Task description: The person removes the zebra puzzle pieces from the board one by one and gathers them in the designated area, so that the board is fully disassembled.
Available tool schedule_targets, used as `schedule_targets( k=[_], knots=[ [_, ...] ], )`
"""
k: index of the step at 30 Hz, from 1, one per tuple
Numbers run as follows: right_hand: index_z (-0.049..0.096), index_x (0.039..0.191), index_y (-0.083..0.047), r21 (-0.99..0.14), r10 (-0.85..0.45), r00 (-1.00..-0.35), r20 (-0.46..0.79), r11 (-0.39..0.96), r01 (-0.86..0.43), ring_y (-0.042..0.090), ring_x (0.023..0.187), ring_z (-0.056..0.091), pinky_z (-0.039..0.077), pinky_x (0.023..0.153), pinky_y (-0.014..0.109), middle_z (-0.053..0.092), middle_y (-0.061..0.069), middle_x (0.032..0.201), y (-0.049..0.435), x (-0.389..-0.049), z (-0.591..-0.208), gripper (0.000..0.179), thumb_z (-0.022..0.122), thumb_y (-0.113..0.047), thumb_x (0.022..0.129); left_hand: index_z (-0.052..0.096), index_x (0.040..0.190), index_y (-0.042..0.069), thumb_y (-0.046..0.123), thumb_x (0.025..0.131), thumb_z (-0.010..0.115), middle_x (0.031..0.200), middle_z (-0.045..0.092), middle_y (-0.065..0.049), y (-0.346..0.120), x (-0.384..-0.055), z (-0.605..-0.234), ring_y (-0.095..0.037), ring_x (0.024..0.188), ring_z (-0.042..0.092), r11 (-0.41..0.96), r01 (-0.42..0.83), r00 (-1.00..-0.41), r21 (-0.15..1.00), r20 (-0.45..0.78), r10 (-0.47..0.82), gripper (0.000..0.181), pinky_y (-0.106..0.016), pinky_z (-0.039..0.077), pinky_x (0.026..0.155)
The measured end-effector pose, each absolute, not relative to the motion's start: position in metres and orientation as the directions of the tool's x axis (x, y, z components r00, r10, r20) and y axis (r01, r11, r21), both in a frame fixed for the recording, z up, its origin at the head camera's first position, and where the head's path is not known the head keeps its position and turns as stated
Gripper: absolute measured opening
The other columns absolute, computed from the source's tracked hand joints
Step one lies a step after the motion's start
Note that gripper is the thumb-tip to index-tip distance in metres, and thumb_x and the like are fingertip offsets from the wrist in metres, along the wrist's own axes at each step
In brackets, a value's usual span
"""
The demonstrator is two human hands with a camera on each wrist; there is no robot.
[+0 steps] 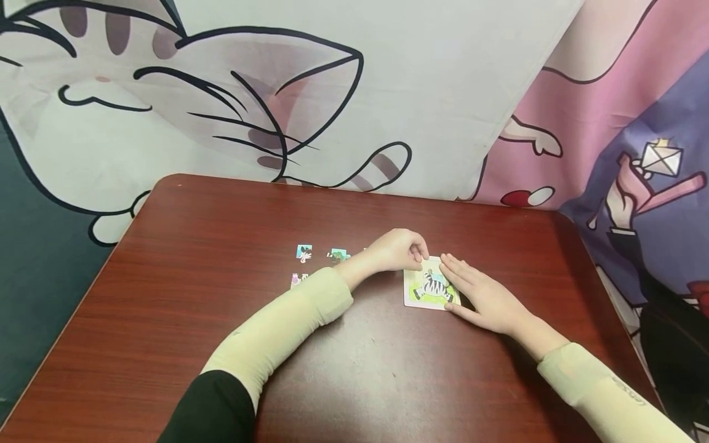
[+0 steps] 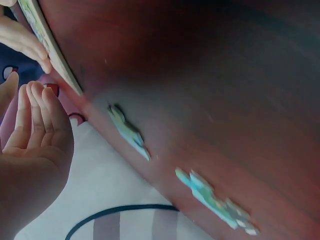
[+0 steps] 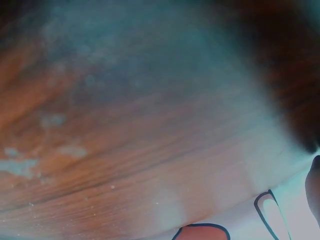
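Observation:
A small square puzzle board (image 1: 434, 298) with a zebra picture lies on the table. My right hand (image 1: 487, 298) has its fingers straight, fingertips along the board's right edge. My left hand (image 1: 396, 249) reaches across to the board's upper left corner, its fingers bent and overlapping that corner. In the left wrist view, the left hand (image 2: 37, 132) shows curved fingers with the thumb near their tips and nothing visible between them. The board's edge (image 2: 62, 67) stands just beyond. The right wrist view shows mostly blurred tabletop.
Small picture pieces lie left of the board: one with a black-and-white animal (image 1: 304, 253), a green one (image 1: 338, 255) and a purple-and-white one (image 1: 299, 279) partly behind the left sleeve. The brown table (image 1: 183, 277) meets a cartoon-printed cloth (image 1: 443, 92) at its far edge.

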State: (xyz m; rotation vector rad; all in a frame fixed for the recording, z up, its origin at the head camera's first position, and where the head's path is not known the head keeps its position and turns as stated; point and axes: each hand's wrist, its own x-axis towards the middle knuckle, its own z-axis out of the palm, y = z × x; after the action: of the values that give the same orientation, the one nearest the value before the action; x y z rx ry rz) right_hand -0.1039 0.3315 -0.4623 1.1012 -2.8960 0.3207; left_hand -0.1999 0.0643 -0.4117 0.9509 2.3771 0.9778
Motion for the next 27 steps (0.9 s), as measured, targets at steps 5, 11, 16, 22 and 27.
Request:
schedule_targets(
  k=[5, 11, 16, 22, 27],
  knots=[
    [0.042, 0.160, -0.001, -0.190, -0.652, -0.751, 0.109, 0.728, -0.659, 0.033, 0.159, 0.036, 0.007, 0.133, 0.020, 0.039, 0.021, 0.169, 0.332, -0.103, -0.465, 0.083, 0.079, -0.033, 0.093, 0.079, 0.105, 0.008, 0.008, 0.092, 0.079, 0.097, 0.080, -0.003, 0.077, -0.197, -0.419, -0.008, 0.088, 0.068, 0.543, 0.450, -0.682, 0.709, -0.119, 0.721, 0.013, -0.016, 0.048, 0.082],
    [0.043, 0.159, 0.000, -0.194, -0.655, -0.745, 0.126, 0.720, -0.666, 0.035, 0.158, 0.037, 0.008, 0.133, 0.021, 0.040, 0.022, 0.168, 0.332, -0.104, -0.464, 0.083, 0.080, -0.031, 0.091, 0.078, 0.100, 0.013, 0.008, 0.090, 0.077, 0.093, 0.078, 0.001, 0.085, -0.195, -0.426, -0.005, 0.083, 0.066, 0.583, 0.468, -0.685, 0.664, -0.143, 0.714, 0.012, -0.016, 0.047, 0.079],
    [0.044, 0.159, 0.001, -0.192, -0.659, -0.739, 0.140, 0.714, -0.673, 0.036, 0.157, 0.039, 0.009, 0.134, 0.023, 0.041, 0.023, 0.167, 0.333, -0.104, -0.465, 0.083, 0.080, -0.030, 0.091, 0.079, 0.100, 0.014, 0.008, 0.089, 0.076, 0.093, 0.078, 0.003, 0.089, -0.195, -0.427, -0.004, 0.082, 0.066, 0.608, 0.489, -0.691, 0.625, -0.148, 0.708, 0.012, -0.016, 0.049, 0.077],
    [0.043, 0.159, 0.001, -0.179, -0.663, -0.735, 0.142, 0.714, -0.677, 0.035, 0.158, 0.038, 0.012, 0.134, 0.027, 0.040, 0.023, 0.168, 0.334, -0.104, -0.466, 0.083, 0.079, -0.032, 0.092, 0.079, 0.105, 0.014, 0.013, 0.090, 0.081, 0.095, 0.076, 0.005, 0.091, -0.192, -0.426, -0.004, 0.085, 0.065, 0.636, 0.495, -0.696, 0.591, -0.169, 0.698, 0.015, -0.018, 0.051, 0.080],
    [0.043, 0.159, 0.001, -0.168, -0.664, -0.735, 0.139, 0.716, -0.678, 0.034, 0.159, 0.037, 0.013, 0.135, 0.028, 0.040, 0.022, 0.168, 0.334, -0.105, -0.467, 0.083, 0.078, -0.033, 0.092, 0.077, 0.108, 0.015, 0.019, 0.088, 0.087, 0.096, 0.073, 0.007, 0.091, -0.189, -0.425, -0.005, 0.087, 0.063, 0.649, 0.501, -0.692, 0.573, -0.185, 0.697, 0.023, -0.020, 0.051, 0.082]
  ],
)
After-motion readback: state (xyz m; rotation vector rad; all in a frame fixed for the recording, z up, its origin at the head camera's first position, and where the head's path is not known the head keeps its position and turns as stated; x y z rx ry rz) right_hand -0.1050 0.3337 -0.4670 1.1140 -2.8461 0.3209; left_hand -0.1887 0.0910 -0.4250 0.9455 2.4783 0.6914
